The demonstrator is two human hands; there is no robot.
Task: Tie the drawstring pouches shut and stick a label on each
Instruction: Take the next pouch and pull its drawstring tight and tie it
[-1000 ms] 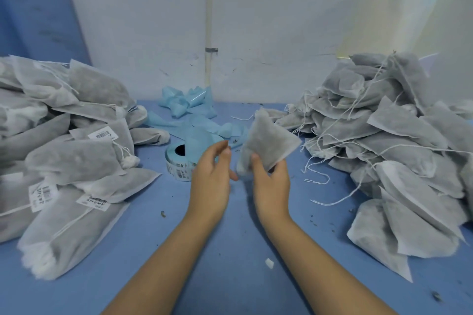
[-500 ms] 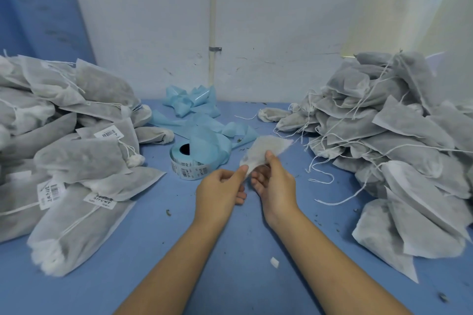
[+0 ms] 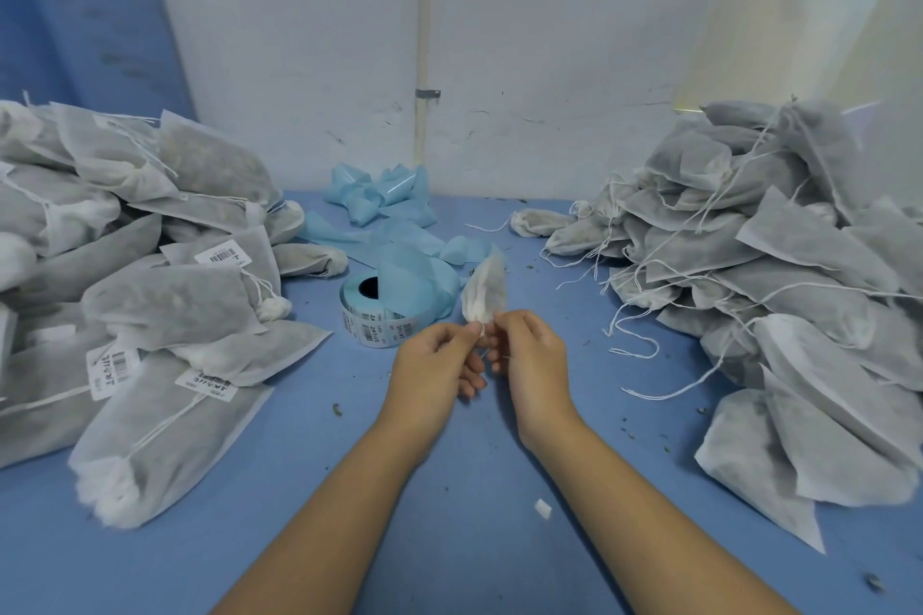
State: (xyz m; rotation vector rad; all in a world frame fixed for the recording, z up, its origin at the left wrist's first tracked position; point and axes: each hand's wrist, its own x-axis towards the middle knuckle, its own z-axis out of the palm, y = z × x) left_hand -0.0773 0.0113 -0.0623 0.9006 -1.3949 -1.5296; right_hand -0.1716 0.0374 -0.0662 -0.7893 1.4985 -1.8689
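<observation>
— Where is our pouch [image 3: 487, 287]?
— Held up above the desk [image 3: 449, 514], just beside the label roll [image 3: 377, 317]. Our left hand [image 3: 434, 362] and right hand [image 3: 532, 350] both have their fingers [image 3: 502, 325] clamped on its gathered neck.
— How will it handle?
— We judge it light and limp. It's soft, fuzzy nonwoven fabric, so we grip by the cord at the mouth.

The pouch [image 3: 485, 287] is matt, fuzzy non-woven cloth, the label roll [image 3: 379, 315] smooth paper, the worktop [image 3: 449, 539] matt blue.
</observation>
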